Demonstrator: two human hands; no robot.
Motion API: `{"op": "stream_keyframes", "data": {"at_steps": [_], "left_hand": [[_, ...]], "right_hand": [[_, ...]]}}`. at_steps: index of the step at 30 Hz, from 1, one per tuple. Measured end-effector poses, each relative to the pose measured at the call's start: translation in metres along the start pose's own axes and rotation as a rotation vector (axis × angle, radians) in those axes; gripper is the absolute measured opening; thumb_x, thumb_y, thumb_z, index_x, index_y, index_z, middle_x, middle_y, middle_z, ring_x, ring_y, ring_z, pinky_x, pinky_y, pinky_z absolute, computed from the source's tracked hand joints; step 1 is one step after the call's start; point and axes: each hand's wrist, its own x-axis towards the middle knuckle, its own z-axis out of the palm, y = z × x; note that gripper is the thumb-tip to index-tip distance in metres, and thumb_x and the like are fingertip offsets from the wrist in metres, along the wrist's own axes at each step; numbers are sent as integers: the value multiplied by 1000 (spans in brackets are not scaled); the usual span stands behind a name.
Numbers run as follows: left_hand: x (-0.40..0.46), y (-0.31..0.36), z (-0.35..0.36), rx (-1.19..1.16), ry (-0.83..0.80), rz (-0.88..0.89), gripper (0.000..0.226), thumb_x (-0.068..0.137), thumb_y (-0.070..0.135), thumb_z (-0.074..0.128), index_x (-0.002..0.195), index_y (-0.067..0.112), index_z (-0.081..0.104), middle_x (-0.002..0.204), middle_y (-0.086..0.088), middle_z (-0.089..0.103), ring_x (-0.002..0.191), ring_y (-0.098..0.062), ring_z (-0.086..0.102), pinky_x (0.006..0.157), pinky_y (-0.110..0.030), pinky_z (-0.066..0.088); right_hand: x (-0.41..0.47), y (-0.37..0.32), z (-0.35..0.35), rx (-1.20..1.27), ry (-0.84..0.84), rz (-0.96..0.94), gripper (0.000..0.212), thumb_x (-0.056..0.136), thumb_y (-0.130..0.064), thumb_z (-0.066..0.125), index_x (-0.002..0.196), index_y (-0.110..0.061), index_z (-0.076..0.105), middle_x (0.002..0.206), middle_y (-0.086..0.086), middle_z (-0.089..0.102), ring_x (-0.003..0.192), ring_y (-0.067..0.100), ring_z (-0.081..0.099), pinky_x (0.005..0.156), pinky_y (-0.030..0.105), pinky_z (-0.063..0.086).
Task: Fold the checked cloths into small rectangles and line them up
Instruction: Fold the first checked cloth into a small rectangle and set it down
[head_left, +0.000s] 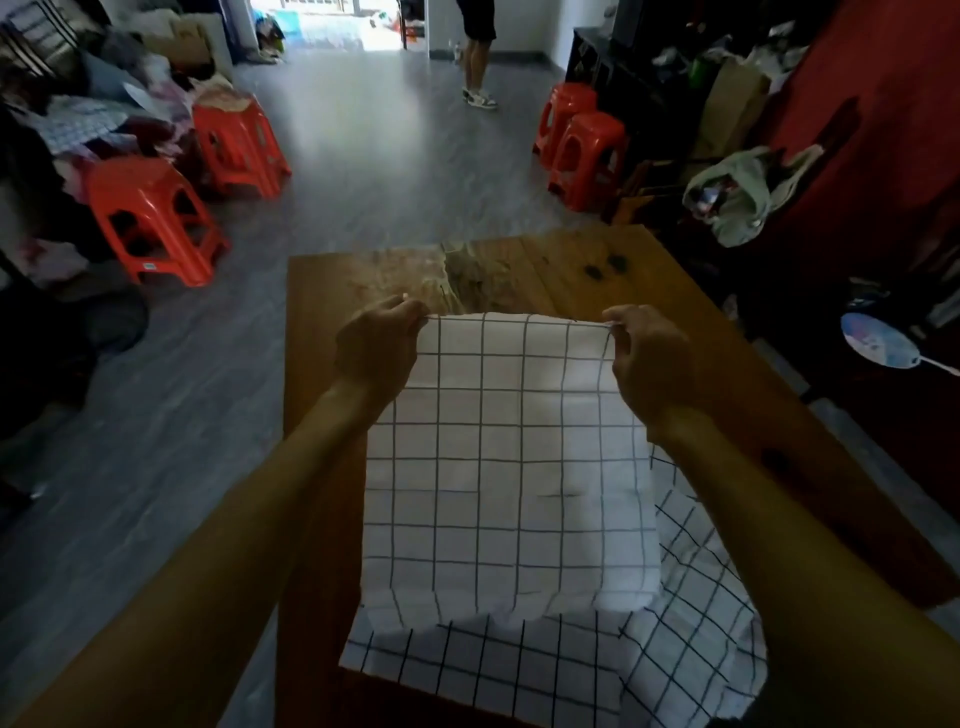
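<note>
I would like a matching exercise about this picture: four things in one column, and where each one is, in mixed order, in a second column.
Things:
1. held checked cloth
2. second checked cloth
3. hand fan
4. person standing

Places:
A. far end of the room, near the bright doorway
B. lifted above the wooden table, pinched at its top corners by the left hand and right hand
C. right of the table
D. lying on the table's near end

Pairs: 1-B, 2-D, 3-C, 4-A

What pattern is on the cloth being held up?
White cloth with a dark grid check, head view.
</note>
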Motion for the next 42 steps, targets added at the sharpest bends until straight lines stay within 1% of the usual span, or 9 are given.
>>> {"op": "stream_keyframes", "data": {"at_steps": [6,11,20,23,28,33,36,39,42], "left_hand": [[29,-44,60,-10,-109,-26,12,93,15,58,90,8,68,79,-9,68,65,-23,61,57,-36,53],[33,-58,97,4,-198,-37,13,93,14,57,94,7,68,82,-10,68,69,-25,62,61,-38,54],[-3,-62,135,59,-480,-74,9,85,7,66,93,8,69,83,-10,68,72,-23,61,64,-33,50],[-16,-63,140,80,-565,-66,11,87,8,64,97,8,69,89,-10,69,78,-24,62,69,-35,52],[-38,-64,134,75,-786,-63,14,91,16,58,100,14,68,98,-4,67,90,-17,59,79,-30,48],[-63,-57,117,100,-1041,-67,12,90,19,55,98,18,63,94,1,62,85,-11,57,76,-24,50],[-82,-51,109,142,-1169,-82,8,90,18,52,88,20,59,85,3,60,76,-9,57,70,-23,52],[-98,-43,106,158,-1268,-116,10,90,16,51,86,19,60,84,2,61,74,-9,58,69,-22,53],[-109,-31,107,199,-1372,-138,10,90,14,52,88,17,62,86,-1,62,77,-11,60,72,-24,54]], "right_hand": [[17,23,60,-58,-35,51,19,94,-12,54,108,-6,66,96,13,71,83,27,68,72,35,56],[15,35,91,-14,-92,75,27,94,-20,50,107,-4,67,96,15,71,83,29,67,72,39,57],[-37,59,131,54,-258,128,17,85,-6,68,101,-4,68,90,13,70,77,29,65,69,33,51],[-61,58,136,79,-324,139,16,86,-3,66,102,-4,69,92,13,71,80,27,66,73,30,47],[-95,46,126,111,-492,153,22,79,-2,67,100,-8,70,92,10,71,83,26,65,78,37,49],[-123,27,107,95,-684,181,22,74,-10,64,95,-14,71,89,5,71,79,24,63,80,41,52],[-136,13,95,54,-825,192,24,78,-16,61,101,-17,70,95,2,71,86,21,63,89,39,48],[-143,1,85,6,-1022,228,27,83,-23,57,107,-22,68,104,-1,68,96,20,61,96,34,44],[-147,-4,80,-35,-1226,233,27,85,-26,56,111,-26,65,111,-2,65,100,19,59,89,30,44]]}}
